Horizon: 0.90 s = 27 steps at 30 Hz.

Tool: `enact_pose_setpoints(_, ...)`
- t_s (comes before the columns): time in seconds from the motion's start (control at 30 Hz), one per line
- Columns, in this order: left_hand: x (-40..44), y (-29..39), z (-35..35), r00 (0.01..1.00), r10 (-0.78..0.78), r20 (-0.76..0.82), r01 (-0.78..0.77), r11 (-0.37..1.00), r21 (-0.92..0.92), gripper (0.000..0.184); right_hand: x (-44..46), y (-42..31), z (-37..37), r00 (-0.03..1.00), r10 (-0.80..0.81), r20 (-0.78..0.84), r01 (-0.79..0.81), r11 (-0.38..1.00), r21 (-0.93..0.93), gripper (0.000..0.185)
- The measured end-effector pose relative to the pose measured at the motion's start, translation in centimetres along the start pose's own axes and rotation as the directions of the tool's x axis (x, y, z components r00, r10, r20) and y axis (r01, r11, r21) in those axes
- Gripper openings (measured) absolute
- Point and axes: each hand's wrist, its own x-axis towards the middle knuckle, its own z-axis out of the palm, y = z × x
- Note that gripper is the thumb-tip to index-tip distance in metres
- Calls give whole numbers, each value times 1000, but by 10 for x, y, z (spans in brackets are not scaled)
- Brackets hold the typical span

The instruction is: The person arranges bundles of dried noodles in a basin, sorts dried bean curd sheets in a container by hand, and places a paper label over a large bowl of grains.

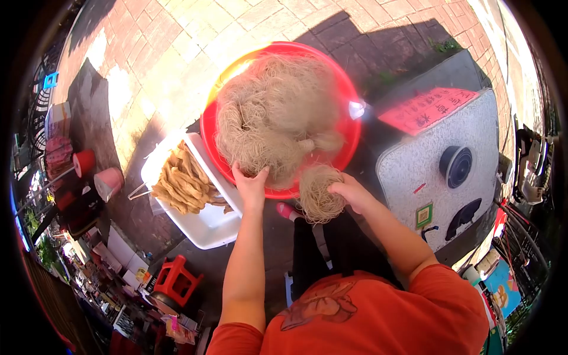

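Observation:
A large tangled heap of thin beige strands fills a round red basin. At the heap's near edge is my left hand, its thumb and fingers apart, touching the strands. My right hand grips a smaller bundle of the same strands by its right side, over the basin's near rim. The fingers beneath that bundle are hidden.
Left of the basin, a white tub holds tan strips. A speckled table on the right bears a red sign and a dark round container. A red stool stands at lower left.

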Motion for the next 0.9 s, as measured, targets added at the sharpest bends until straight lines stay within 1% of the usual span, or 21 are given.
enact_pose_setpoints(0.03,4,5,0,1000,-15,4,15,999,-36,72,-2,-4,1,998,-58,25,59,995,-78,50)
enact_pose_setpoints(0.13,9,54,2,986,161,34,-160,987,-22,59,-7,-14,-1,990,-137,24,138,954,-266,50)
enact_pose_setpoints(0.17,17,61,0,961,277,23,-277,961,-2,57,-11,-22,-1,990,-137,31,140,938,-317,49)
enact_pose_setpoints(0.2,29,66,-2,936,350,25,-351,935,46,54,-15,-32,0,990,-135,40,140,920,-367,48)
enact_pose_setpoints(0.27,49,81,0,943,331,-20,-330,929,-168,52,-22,-50,1,986,-145,87,169,875,-453,47)
enact_pose_setpoints(0.33,83,66,-2,975,220,33,-211,959,-187,52,-24,-67,1,970,-179,165,239,820,-521,45)
enact_pose_setpoints(0.37,96,52,-5,985,163,64,-148,970,-194,52,-27,-75,3,945,-263,195,327,802,-500,49)
enact_pose_setpoints(0.4,104,35,-7,999,30,37,-24,985,-171,54,-26,-83,3,932,-284,226,361,785,-503,50)
enact_pose_setpoints(0.47,115,7,-8,972,-232,-24,227,964,-138,57,-19,-97,3,920,-269,285,348,896,-277,51)
enact_pose_setpoints(0.5,109,12,-9,963,-265,39,267,931,-249,63,-5,-95,5,882,-348,317,384,922,-58,53)
enact_pose_setpoints(0.57,124,-14,-15,977,-197,83,211,949,-235,68,18,-103,13,887,-367,279,334,929,160,54)
enact_pose_setpoints(0.6,129,-23,-17,981,-163,105,183,957,-227,71,35,-105,17,909,-350,225,323,935,149,53)
enact_pose_setpoints(0.63,120,-13,-16,980,-166,111,187,956,-224,74,56,-101,20,928,-332,171,310,940,141,51)
enact_pose_setpoints(0.67,105,10,-16,979,-171,115,192,957,-219,77,80,-92,20,945,-325,29,323,945,58,51)
enact_pose_setpoints(0.7,92,25,-17,978,-172,117,193,957,-215,80,107,-80,20,939,-326,-111,325,945,-26,50)
enact_pose_setpoints(0.73,87,29,-22,979,-171,108,188,968,-164,82,124,-70,20,909,-334,-249,316,942,-109,49)
enact_pose_setpoints(0.8,74,39,-31,981,-171,96,177,982,-64,85,132,-60,23,827,-457,-327,442,888,-125,46)
enact_pose_setpoints(0.83,62,46,-38,976,-164,145,176,981,-76,84,134,-55,25,777,-513,-364,499,855,-139,44)
enact_pose_setpoints(0.9,33,61,-49,977,-127,172,155,974,-162,76,145,-34,17,609,-676,-415,510,735,-447,42)
